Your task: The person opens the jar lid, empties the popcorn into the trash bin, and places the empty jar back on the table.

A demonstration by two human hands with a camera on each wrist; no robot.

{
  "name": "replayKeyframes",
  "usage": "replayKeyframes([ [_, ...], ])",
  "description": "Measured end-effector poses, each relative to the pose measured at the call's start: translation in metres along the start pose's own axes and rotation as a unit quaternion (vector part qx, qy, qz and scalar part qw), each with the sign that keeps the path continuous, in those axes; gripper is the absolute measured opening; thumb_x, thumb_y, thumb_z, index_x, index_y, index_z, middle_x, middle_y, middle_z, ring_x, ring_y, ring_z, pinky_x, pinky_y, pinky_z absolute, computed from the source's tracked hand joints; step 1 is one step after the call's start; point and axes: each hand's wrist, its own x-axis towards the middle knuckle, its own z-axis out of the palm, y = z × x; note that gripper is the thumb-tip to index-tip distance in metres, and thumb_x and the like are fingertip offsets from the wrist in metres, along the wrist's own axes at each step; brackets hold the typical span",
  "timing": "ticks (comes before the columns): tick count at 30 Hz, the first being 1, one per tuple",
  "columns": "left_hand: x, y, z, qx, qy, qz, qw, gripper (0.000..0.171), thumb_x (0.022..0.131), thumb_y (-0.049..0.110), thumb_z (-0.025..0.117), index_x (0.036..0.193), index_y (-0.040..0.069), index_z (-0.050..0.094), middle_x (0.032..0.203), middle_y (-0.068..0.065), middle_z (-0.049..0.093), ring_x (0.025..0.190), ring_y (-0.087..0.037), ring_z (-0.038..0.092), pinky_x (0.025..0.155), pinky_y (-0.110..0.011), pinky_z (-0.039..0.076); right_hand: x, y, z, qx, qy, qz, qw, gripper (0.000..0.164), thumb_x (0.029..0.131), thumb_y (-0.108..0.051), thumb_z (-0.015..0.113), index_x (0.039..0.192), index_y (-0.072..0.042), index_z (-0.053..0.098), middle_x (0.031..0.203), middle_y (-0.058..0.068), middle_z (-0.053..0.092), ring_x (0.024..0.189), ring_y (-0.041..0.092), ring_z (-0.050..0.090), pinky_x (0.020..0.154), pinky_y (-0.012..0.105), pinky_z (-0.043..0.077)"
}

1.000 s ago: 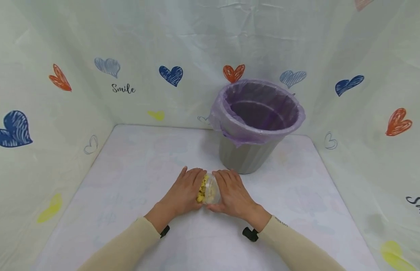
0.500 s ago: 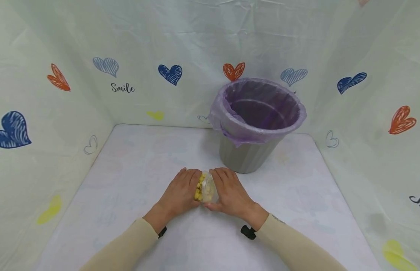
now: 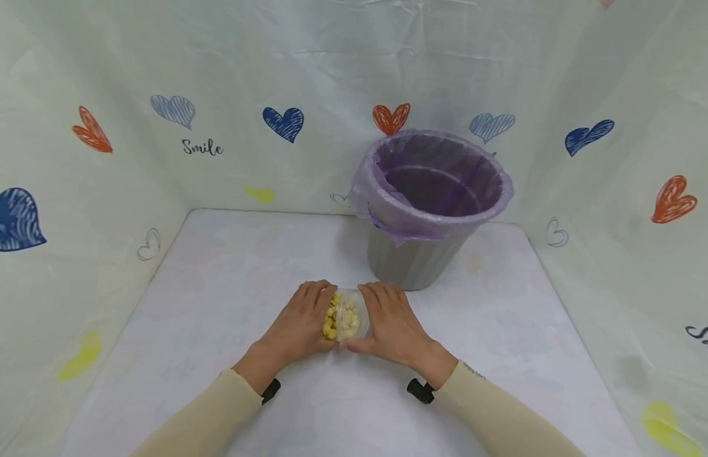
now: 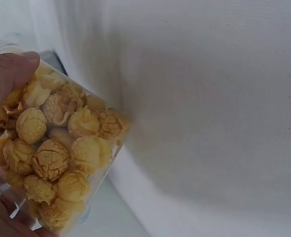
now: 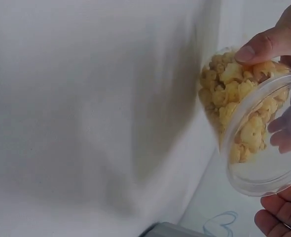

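Observation:
Both hands hold a clear plastic jar of popcorn between them, low over the white table. My left hand grips its left part, thumb on the near side and fingers over the far side. At the right end my right hand curls round the jar's clear round end. In the left wrist view, golden popcorn fills the jar body under a thumb. Seen from the right wrist, a wide clear rim faces the camera, with popcorn behind it. The fingers hide parts of both ends.
Behind the hands, to the right, stands a grey waste bin lined with a purple bag. A white cloth covers the table. Heart-printed sheeting encloses the back and sides.
The jar has shifted slightly left with both hands and turned a little, so more pale popcorn shows through its right part. The bin stays where it was.

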Motion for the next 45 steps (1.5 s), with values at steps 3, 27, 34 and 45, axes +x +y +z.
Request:
replayKeyframes([
  [3,-0.0002,-0.0006,0.0004,0.008,0.002,0.007,0.9999,0.108,0.069,0.052,0.098,0.146,-0.003,0.046,0.138,-0.019,0.054,0.129,-0.035,0.052,0.12,-0.049,0.039,0.0015,-0.0003,-0.0002,-0.016,0.003,-0.015,1.0,0.1,0.081,-0.069,0.079,0.145,0.003,0.052,0.138,0.018,0.06,0.131,0.037,0.055,0.111,0.057,0.046],
  [27,0.0003,-0.0024,-0.0077,0.005,-0.035,-0.026,0.9991,0.106,0.072,0.049,0.096,0.15,-0.001,0.045,0.145,-0.017,0.054,0.138,-0.033,0.053,0.125,-0.051,0.035,0.0043,0.0015,-0.0017,-0.044,-0.029,-0.054,0.997,0.104,0.078,-0.056,0.09,0.155,-0.007,0.04,0.15,0.012,0.046,0.139,0.033,0.046,0.119,0.061,0.039],
  [34,0.0001,-0.003,-0.0072,-0.005,-0.03,-0.028,0.9992,0.108,0.071,0.049,0.097,0.151,-0.001,0.044,0.146,-0.018,0.054,0.138,-0.034,0.052,0.125,-0.052,0.035,0.0034,-0.0003,-0.0019,-0.039,-0.008,-0.034,0.999,0.108,0.082,-0.068,0.081,0.156,-0.002,0.041,0.149,0.016,0.052,0.137,0.035,0.051,0.117,0.059,0.042],
  [45,-0.0001,-0.0035,-0.0052,-0.007,-0.025,-0.031,0.9992,0.107,0.071,0.047,0.098,0.15,-0.002,0.045,0.145,-0.019,0.055,0.138,-0.034,0.053,0.124,-0.052,0.036,0.0061,0.0001,-0.0038,-0.034,-0.025,-0.051,0.998,0.097,0.085,-0.058,0.083,0.157,-0.007,0.043,0.153,0.01,0.052,0.141,0.031,0.049,0.119,0.062,0.038],
])
